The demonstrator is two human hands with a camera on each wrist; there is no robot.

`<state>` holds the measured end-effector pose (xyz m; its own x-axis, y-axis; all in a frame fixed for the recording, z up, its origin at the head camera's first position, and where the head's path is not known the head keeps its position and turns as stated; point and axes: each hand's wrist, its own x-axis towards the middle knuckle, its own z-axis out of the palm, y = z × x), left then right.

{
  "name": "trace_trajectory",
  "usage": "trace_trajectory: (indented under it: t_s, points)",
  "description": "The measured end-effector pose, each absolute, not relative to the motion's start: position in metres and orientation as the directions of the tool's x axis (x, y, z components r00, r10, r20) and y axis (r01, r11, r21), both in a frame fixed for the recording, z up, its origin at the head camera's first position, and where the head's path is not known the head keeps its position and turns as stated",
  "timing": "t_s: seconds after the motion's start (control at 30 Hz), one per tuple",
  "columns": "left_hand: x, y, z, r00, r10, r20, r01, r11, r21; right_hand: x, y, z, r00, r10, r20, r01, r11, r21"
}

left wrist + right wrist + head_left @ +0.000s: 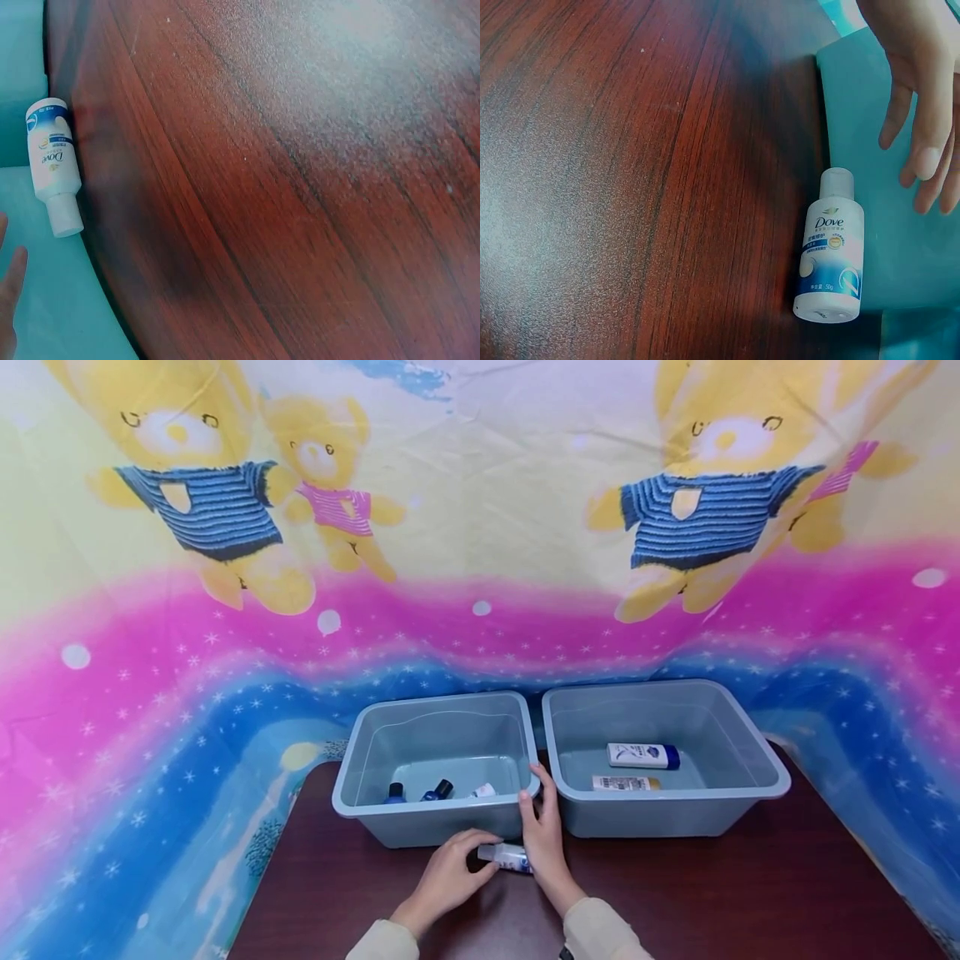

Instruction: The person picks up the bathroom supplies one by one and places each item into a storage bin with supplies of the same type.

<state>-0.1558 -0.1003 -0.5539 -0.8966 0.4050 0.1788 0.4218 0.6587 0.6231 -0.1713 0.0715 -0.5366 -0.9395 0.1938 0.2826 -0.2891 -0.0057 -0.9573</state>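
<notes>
A small white and blue Dove bottle with a plain white cap lies on its side on the dark wooden table, close to the left bin's front. My left hand is at the cap end. In the right wrist view, loosely bent fingers show beside the bottle, apart from it. Fingertips also show near the cap in the left wrist view. At the bottle's base end is my right hand, its fingers stretched up toward the right front corner of the left bin.
Inside the left bin lie two dark blue bottles with black caps and a small white item. The right bin holds a white bottle with a blue end and a white tube. A bear-print cloth hangs behind.
</notes>
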Motion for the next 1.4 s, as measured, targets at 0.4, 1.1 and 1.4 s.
trace_trajectory:
  t_s: [0.4, 1.1, 1.4]
  points:
    - [-0.161, -0.098, -0.562, -0.888, 0.434, 0.154, 0.436, 0.683, 0.586, -0.172, 0.071, -0.538, -0.934, 0.199, 0.297, -0.303, -0.001, -0.953]
    - [-0.169, -0.089, -0.577, -0.882, 0.426, 0.200, 0.460, 0.691, 0.557, -0.171, 0.072, -0.536, -0.936, 0.197, 0.294, -0.302, -0.016, -0.953]
    - [-0.170, -0.084, -0.578, -0.890, 0.432, 0.143, 0.429, 0.691, 0.582, -0.170, 0.072, -0.537, -0.948, 0.198, 0.250, -0.258, -0.016, -0.966]
